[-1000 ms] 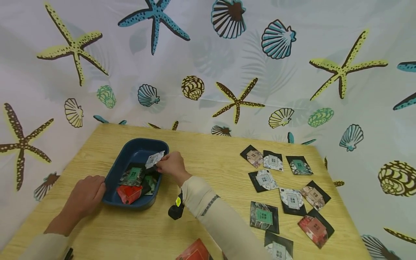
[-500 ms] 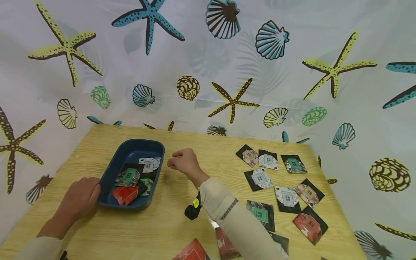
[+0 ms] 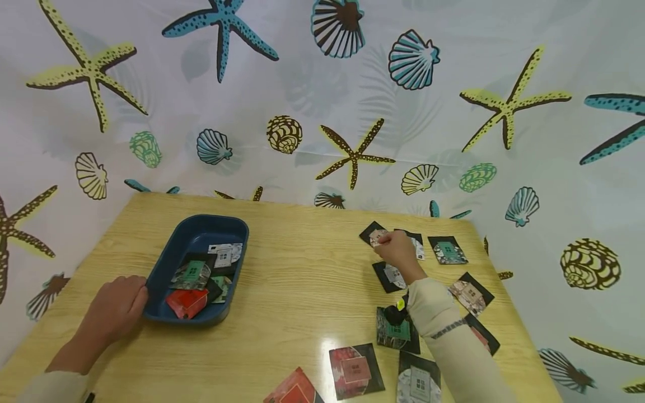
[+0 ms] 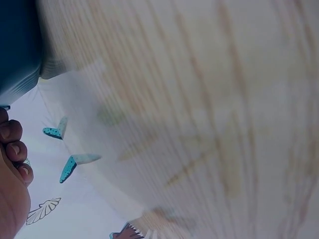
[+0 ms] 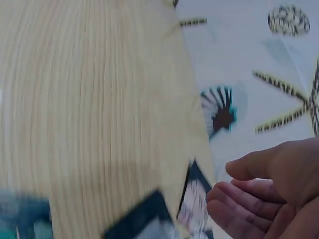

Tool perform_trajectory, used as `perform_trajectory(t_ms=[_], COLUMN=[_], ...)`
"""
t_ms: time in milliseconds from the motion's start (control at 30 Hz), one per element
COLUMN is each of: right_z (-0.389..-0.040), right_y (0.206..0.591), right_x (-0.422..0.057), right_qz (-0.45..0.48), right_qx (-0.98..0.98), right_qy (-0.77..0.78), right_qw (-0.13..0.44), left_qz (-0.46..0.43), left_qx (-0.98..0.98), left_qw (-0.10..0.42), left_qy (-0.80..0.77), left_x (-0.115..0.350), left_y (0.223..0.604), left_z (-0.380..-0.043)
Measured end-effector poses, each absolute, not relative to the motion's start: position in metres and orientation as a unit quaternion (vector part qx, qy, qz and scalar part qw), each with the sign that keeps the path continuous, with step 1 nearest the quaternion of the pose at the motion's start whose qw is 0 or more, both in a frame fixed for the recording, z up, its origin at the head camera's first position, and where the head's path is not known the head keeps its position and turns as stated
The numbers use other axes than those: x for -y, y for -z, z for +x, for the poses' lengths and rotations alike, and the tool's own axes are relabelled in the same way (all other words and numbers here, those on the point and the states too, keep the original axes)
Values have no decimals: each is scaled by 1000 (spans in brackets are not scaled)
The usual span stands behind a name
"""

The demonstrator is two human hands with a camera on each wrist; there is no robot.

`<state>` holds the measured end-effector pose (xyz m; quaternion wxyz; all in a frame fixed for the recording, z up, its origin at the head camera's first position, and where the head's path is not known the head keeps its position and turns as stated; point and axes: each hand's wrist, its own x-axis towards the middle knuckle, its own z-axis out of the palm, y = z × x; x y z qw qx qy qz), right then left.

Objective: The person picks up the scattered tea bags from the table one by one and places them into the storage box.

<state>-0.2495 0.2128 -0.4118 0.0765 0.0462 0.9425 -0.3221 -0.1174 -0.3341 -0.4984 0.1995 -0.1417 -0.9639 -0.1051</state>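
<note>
My left hand holds the near-left corner of a deep blue plastic bin; curled fingertips show beside the bin wall in the left wrist view. Inside the bin lie a green-labelled packet, a red one, a white one and another green one partly covered. Far right, my right hand hovers at the back packets with nothing in it, thumb and fingers apart in the right wrist view. Nearest its fingertips is a black packet with a pinkish label; a white-labelled packet is partly hidden behind the hand.
More flat square packets lie about the right side: green, beige, white, pinkish red and bright red. My right forearm overlaps some. A shell-and-starfish cloth hangs behind the wooden table.
The right hand let go of a white packet, which now lies in the bin, then swung right to the back packets. The left hand has stayed at the bin; the head view has shifted slightly.
</note>
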Motion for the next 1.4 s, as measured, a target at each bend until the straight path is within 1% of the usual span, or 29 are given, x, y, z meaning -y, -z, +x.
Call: perform_trajectory(t_ms=[167, 333, 533, 767, 900, 1033, 1100, 1167, 1400], right_z=[-245, -238, -237, -242, -244, -243, -243, -244, -250], right_y=[423, 434, 443, 454, 457, 459, 460, 463, 471], right_x=[-248, -265, -276, -281, -280, -279, -279, -280, -283], right_qz=[69, 99, 94, 100, 83, 76, 75, 78, 108], right_qx=[-968, -970, -968, -962, -961, -960, -957, -942, -791], right_qy=[228, 210, 201, 209, 233, 253, 269, 315, 578], right_qw=[82, 74, 116, 144, 124, 89, 82, 87, 168], left_qz=[-141, -145, -150, -125, -119, -127, -130, -132, -138], left_qx=[964, 962, 962, 972, 975, 972, 970, 969, 967], left_qw=[201, 207, 206, 169, 159, 174, 182, 184, 182], left_qy=[103, 101, 100, 106, 101, 99, 100, 102, 110], left_x=[335, 334, 331, 329, 330, 330, 330, 330, 330], left_y=[499, 496, 492, 491, 492, 493, 494, 494, 495], left_z=[-116, -116, -119, -117, -115, -116, -116, -116, -116])
